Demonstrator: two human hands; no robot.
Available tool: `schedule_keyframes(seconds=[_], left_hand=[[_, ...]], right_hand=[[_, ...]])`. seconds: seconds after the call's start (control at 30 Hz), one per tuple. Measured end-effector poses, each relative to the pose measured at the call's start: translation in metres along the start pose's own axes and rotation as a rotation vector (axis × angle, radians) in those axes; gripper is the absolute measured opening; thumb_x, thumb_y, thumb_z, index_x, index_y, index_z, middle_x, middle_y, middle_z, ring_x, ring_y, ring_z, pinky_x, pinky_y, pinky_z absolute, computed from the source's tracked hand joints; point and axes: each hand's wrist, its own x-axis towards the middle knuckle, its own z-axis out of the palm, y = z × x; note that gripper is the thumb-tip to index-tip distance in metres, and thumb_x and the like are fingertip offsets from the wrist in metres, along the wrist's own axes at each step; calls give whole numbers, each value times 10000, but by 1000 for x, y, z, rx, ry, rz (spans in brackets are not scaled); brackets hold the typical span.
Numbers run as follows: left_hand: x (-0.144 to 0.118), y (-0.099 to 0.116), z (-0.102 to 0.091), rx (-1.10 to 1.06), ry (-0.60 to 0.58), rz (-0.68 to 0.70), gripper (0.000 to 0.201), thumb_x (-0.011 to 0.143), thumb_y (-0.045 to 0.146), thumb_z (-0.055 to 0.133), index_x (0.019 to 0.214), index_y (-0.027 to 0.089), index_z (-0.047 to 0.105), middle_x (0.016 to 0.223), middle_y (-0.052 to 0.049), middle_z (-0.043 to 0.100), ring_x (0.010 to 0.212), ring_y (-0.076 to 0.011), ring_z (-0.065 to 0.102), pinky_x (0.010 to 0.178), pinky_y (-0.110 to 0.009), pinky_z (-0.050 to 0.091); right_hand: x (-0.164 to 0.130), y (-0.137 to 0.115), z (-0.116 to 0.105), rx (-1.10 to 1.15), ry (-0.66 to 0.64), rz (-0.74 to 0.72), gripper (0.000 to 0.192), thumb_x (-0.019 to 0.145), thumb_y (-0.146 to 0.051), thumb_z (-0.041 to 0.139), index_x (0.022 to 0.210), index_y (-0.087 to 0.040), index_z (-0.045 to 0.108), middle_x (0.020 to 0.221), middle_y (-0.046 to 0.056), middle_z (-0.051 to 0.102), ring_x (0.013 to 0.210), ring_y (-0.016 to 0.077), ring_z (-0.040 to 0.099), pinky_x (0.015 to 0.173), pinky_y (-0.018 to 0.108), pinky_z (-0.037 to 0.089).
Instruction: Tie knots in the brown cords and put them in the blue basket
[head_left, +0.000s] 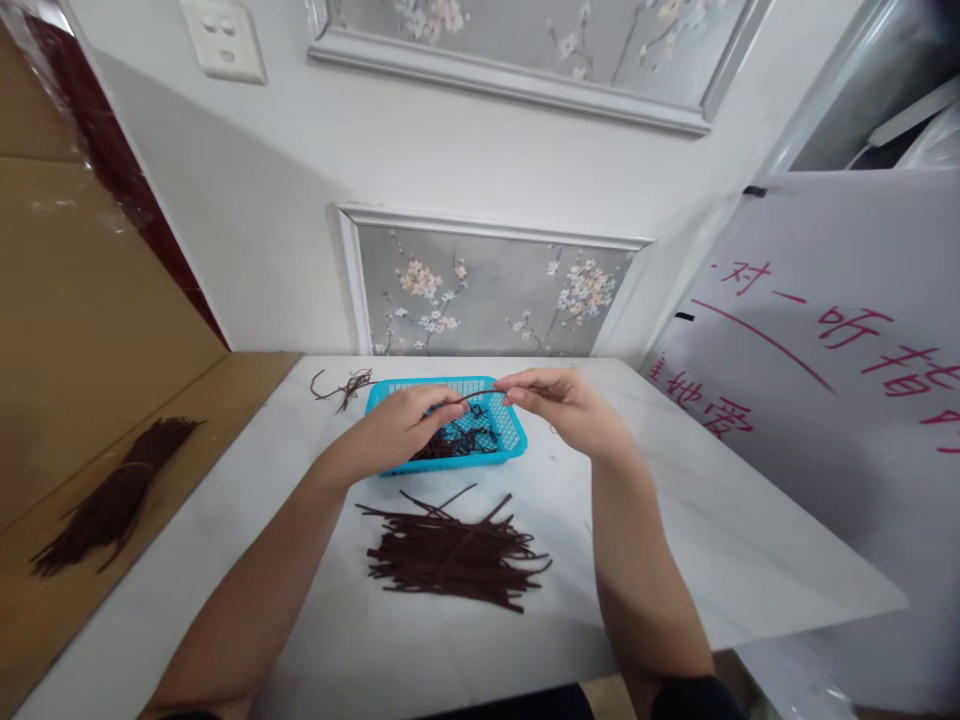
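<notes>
My left hand [401, 425] and my right hand [564, 403] each pinch one end of a thin dark brown strip [480, 396], stretched between them above a small blue plastic basket [510, 425]. The basket holds several tangled dark strips. Nearer to me on the white table [675, 520] lies a loose pile of straight dark brown strips [454, 552]. A few stray strips [346, 386] lie left of the basket.
A tied bundle of dark strips [112, 500] rests on brown cardboard [90, 330] at the left. A white board with red writing [840, 370] leans at the right. The wall behind carries a floral panel [487, 295] and a light switch [222, 38].
</notes>
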Motion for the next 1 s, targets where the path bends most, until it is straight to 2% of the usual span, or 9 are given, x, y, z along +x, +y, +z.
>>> schedule_keyframes(seconds=[0.07, 0.17, 0.27, 0.4, 0.53, 0.63, 0.73, 0.87, 1.0], left_hand=[[1, 4, 2, -14, -15, -8, 403, 967, 543, 415, 842, 223, 625, 843, -8, 678, 807, -184, 622, 756, -287, 463], [0, 6, 0, 1, -22, -1, 404, 975, 517, 406, 786, 206, 582, 740, 8, 609, 713, -158, 563, 687, -272, 423], [-1, 9, -1, 68, -57, 0, 371, 990, 453, 386, 801, 203, 584, 740, 15, 595, 717, -147, 541, 691, -269, 395], [-4, 12, 0, 86, -112, -10, 344, 991, 419, 378, 882, 209, 628, 813, 3, 638, 761, -151, 567, 695, -268, 394], [-7, 10, -4, -10, -132, -57, 290, 981, 439, 413, 991, 230, 613, 681, 26, 590, 603, -130, 523, 573, -244, 371], [-11, 8, -11, -143, -200, -90, 301, 973, 482, 447, 903, 219, 576, 587, 36, 563, 558, -127, 535, 556, -238, 394], [-11, 5, -14, -327, -225, -37, 291, 962, 465, 507, 862, 205, 594, 712, -10, 682, 686, -134, 625, 659, -240, 457], [-4, 1, -6, -742, -122, 15, 215, 891, 377, 652, 886, 167, 701, 1035, -101, 739, 988, -191, 677, 879, -282, 505], [5, 0, 11, -1132, 18, -14, 154, 839, 285, 705, 877, 140, 741, 1047, -113, 730, 967, -194, 686, 814, -275, 552]], right_hand=[[0, -2, -1, -27, 6, -10, 228, 842, -399, 708, 984, -236, 782, 968, 54, 788, 868, 205, 711, 799, 357, 558], [-1, -9, 1, -157, -63, -19, 249, 851, -415, 690, 1007, -241, 777, 1006, 56, 784, 908, 214, 700, 824, 365, 539], [-2, -17, 6, -240, -119, -1, 251, 863, -437, 664, 936, -228, 783, 937, 48, 783, 872, 204, 687, 778, 340, 517], [0, -17, 15, -232, -156, 25, 261, 864, -442, 653, 838, -207, 765, 823, 30, 758, 763, 167, 652, 713, 308, 493], [2, -14, 22, -205, -186, 41, 223, 840, -408, 689, 821, -191, 738, 773, 19, 718, 712, 144, 609, 669, 288, 462], [2, -13, 23, -160, -219, 37, 245, 846, -406, 687, 771, -173, 690, 707, -3, 641, 660, 118, 539, 632, 272, 421], [2, -11, 23, -45, -250, 37, 284, 860, -436, 673, 751, -175, 649, 661, -31, 558, 604, 98, 453, 586, 259, 369], [7, 0, 29, 263, -187, 28, 257, 859, -441, 686, 804, -192, 651, 756, -14, 610, 700, 115, 534, 674, 266, 420], [14, 13, 38, 541, -121, 73, 214, 845, -413, 716, 837, -204, 669, 870, 8, 669, 856, 142, 622, 819, 298, 477]])
